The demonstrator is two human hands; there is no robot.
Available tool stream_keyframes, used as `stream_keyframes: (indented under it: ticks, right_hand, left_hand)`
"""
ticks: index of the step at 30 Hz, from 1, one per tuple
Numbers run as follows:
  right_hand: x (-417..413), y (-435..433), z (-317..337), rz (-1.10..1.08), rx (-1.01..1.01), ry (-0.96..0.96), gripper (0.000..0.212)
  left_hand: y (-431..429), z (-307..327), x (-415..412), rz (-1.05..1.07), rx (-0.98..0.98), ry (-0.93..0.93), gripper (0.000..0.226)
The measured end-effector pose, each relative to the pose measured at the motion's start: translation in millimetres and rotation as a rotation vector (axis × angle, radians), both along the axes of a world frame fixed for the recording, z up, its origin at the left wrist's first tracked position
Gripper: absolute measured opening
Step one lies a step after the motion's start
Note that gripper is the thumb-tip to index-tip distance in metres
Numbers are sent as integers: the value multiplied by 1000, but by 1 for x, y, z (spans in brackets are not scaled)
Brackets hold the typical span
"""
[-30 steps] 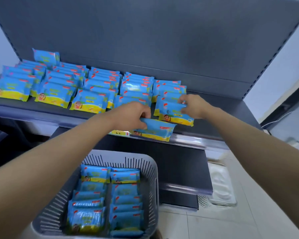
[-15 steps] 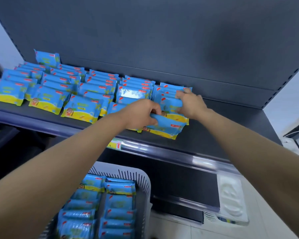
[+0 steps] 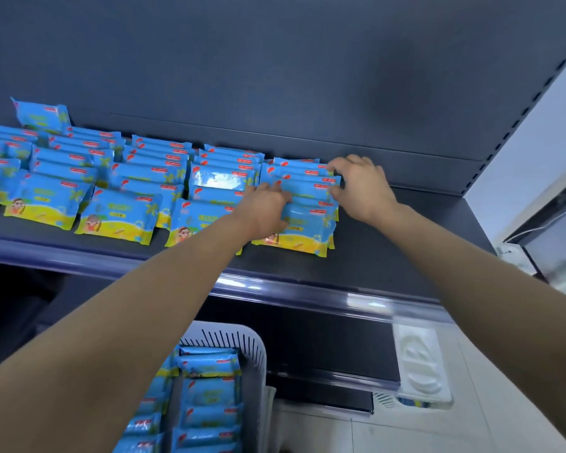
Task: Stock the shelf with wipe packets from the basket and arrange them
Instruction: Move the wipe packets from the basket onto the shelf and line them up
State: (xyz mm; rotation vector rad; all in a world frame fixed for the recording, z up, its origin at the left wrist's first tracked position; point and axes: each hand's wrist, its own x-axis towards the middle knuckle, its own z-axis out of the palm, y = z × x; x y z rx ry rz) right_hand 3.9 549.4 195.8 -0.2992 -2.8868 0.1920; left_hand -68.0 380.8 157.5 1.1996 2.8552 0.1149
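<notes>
Blue and yellow wipe packets lie in overlapping rows on the dark shelf (image 3: pixel 389 256). The rightmost row (image 3: pixel 303 188) has a front packet (image 3: pixel 304 233) lying flat near the shelf's front. My left hand (image 3: pixel 265 210) rests on that front packet's left part, fingers curled over its top edge. My right hand (image 3: pixel 361 188) pinches the right ends of the packets in the same row. A grey slotted basket (image 3: pixel 252 348) below holds several more packets (image 3: pixel 209 387).
The shelf's right part is bare dark surface up to the perforated upright (image 3: pixel 536 103). A lower shelf (image 3: pixel 324 354) juts out beneath. A white moulded tray (image 3: pixel 420 364) lies on the tiled floor at the right.
My left hand carried its packet from the shelf's front edge back onto the rightmost row. My right hand shifted back along that row. The view tilted up, so the basket sank lower.
</notes>
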Motion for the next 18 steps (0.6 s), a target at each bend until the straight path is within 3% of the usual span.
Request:
stream_keyframes:
  ticks: [5,11,18]
  right_hand:
    - [15,-23,10,20,48,55,39]
    - [28,-71,34,38,171,221,48]
    - [51,-135,83,51,250,407,51]
  left_hand:
    - [-9,2,11,-21,28,165,60]
    - [-53,45,27,-29,251,354,52]
    - [-123,108,57,-109,461,708,47]
